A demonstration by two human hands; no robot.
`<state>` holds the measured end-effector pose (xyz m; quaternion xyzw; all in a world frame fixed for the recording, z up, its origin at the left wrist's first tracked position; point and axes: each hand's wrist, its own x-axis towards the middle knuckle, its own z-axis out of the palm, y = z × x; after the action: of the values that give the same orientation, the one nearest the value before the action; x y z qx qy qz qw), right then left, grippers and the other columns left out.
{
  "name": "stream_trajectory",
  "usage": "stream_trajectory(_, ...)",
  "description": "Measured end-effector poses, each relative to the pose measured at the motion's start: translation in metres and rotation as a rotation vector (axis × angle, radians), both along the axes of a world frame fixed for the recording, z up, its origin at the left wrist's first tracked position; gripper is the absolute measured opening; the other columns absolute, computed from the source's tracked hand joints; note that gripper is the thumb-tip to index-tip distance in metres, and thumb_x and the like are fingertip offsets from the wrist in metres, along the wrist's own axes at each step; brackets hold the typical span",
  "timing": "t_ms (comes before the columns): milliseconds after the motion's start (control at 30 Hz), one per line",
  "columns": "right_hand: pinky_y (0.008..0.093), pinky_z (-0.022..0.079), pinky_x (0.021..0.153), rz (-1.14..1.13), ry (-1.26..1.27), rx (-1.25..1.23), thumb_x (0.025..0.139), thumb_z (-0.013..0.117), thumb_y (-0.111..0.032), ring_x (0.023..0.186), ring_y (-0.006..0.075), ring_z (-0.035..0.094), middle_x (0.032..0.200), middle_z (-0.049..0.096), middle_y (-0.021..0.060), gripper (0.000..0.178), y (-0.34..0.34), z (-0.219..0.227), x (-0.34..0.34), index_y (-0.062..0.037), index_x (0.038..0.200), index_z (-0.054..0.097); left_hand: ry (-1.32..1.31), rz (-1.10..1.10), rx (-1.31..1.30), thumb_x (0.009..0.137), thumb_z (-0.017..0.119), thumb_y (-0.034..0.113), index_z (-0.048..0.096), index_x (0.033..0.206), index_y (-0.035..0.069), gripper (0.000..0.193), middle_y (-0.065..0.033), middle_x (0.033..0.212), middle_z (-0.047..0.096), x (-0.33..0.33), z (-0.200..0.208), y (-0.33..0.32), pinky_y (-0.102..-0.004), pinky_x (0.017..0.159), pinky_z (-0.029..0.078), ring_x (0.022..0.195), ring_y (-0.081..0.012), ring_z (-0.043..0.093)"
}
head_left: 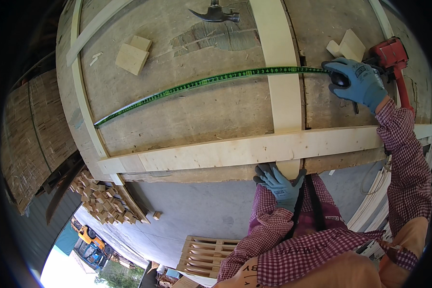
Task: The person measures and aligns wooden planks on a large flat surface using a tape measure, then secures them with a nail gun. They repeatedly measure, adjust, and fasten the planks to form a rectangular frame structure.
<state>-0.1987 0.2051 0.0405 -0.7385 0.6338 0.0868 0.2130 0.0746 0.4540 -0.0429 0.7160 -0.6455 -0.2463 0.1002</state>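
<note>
My right hand [359, 82], in a blue-grey work glove, is closed around the dark case of a tape measure [340, 79]. Its green blade [216, 77] stretches left over the worn plywood table and across a vertical wooden board [281, 62], reaching a slat at the left. My left hand [279, 185], gloved too, lies with fingers stretched out at the table's near edge. Its fingertips are beside the end of the vertical board, just below the long horizontal board [225, 150]. A red nail gun [391, 54] lies just beyond my right hand.
A claw hammer [216, 13] lies at the far side. Small wood blocks [133, 55] rest left of centre, with more offcuts [349, 45] at the right. Cut blocks [101, 199] are heaped at lower left. A pallet [207, 254] stands on the floor behind me.
</note>
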Motion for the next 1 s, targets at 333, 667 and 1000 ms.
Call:
stream_trajectory(333, 0.0412, 0.048, 0.091, 0.010, 0.007, -0.011, 0.078, 0.068, -0.043, 0.103, 0.0291, 0.061, 0.118, 0.060, 0.0101, 0.054, 0.0014, -0.0022, -0.0029, -0.0175, 0.124, 0.056, 0.002, -0.003, 0.008, 0.065, 0.075, 0.062, 0.006, 0.147, -0.001, 0.124, -0.0310, 0.150, 0.005, 0.0000, 0.0026, -0.0033, -0.0692, 0.105, 0.004, 0.140, -0.0493, -0.001)
stream_trajectory(667, 0.0405, 0.047, 0.092, 0.002, -0.016, 0.006, 0.078, 0.069, -0.041, 0.103, 0.0288, 0.061, 0.117, 0.061, 0.0099, 0.054, 0.0001, -0.0036, -0.0038, -0.0176, 0.124, 0.056, 0.033, 0.022, 0.009, 0.065, 0.075, 0.062, 0.008, 0.147, -0.001, 0.124, -0.0301, 0.150, 0.005, -0.0004, 0.0033, -0.0030, -0.0676, 0.107, 0.002, 0.140, -0.0488, 0.000)
stream_trajectory(1000, 0.0420, 0.046, 0.092, -0.009, -0.025, 0.010, 0.077, 0.069, -0.041, 0.104, 0.0287, 0.060, 0.116, 0.061, 0.0092, 0.054, -0.0003, -0.0031, -0.0023, -0.0177, 0.124, 0.057, 0.016, -0.001, -0.010, 0.064, 0.074, 0.065, 0.008, 0.146, -0.002, 0.124, -0.0305, 0.150, 0.006, 0.0017, 0.0003, -0.0018, -0.0691, 0.106, 0.002, 0.140, -0.0487, 0.000)
